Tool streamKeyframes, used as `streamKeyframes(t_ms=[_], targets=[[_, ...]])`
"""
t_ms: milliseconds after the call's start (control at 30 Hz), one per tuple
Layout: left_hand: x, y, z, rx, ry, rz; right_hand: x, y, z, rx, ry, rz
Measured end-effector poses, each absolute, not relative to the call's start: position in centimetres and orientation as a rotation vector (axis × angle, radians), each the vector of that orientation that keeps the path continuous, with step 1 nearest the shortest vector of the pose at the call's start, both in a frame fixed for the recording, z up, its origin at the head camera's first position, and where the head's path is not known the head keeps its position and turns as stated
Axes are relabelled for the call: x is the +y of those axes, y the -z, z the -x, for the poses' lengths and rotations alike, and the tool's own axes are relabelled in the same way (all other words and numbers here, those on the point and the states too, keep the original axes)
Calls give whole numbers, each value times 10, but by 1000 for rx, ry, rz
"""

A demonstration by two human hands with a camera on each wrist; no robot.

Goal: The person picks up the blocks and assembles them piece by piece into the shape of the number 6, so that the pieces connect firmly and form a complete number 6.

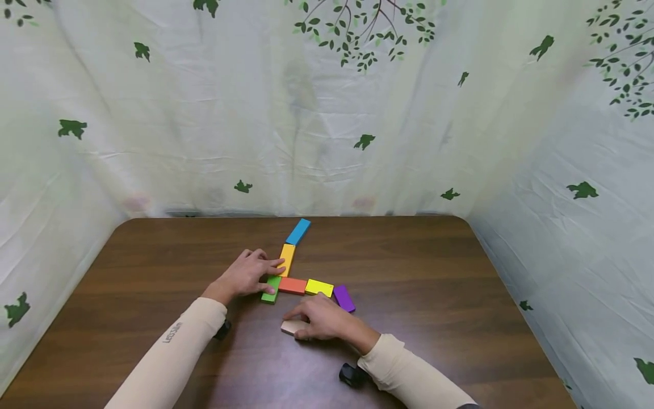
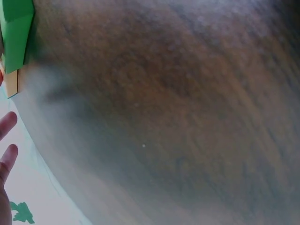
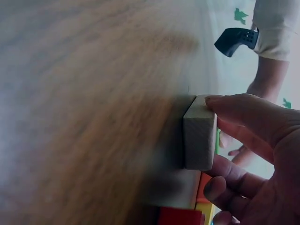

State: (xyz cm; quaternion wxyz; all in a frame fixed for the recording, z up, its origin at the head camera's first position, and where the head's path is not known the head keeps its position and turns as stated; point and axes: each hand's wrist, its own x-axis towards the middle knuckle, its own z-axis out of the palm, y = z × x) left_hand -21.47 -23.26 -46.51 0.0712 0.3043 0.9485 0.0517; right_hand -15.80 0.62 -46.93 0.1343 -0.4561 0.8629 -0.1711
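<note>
My right hand [image 1: 327, 319] pinches a plain wooden block [image 3: 199, 143] between thumb and fingers, low over the near side of the block row. My left hand [image 1: 245, 275] has its thumb on the green block [image 1: 271, 291] and its extended fingertips at the orange-yellow block [image 1: 287, 260]. A blue block [image 1: 298, 232] continues that line away from me. From the green one, a red block [image 1: 293, 286] and a yellow block [image 1: 319, 288] run to the right, and a slanted purple block [image 1: 344, 299] stands at the yellow one's right end.
The blocks lie on a brown wood-grain table [image 1: 434, 272]. White curtains [image 1: 245, 113] with green leaf prints hang behind it and along both sides. A black wrist device [image 1: 352, 375] shows beneath the right sleeve.
</note>
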Motion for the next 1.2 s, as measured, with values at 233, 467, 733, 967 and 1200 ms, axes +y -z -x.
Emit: streamKeyframes(t_ms=[233,467,733,967,1200], targets=[[-233,465,214,2849,-156,-938,-7,467,162,2455,484,1380],[-233,466,212,2840,-181,-965,-21,467,165,2435,481,1399],[-235,464,213,2843,-165,-976,-37,465,165,2490,448,1350],[-236,463,213,2850,-139,-993,-45,462,167,2492,414,1343],[-237,462,213,2850,-132,-990,-50,462,169,2495,415,1334]])
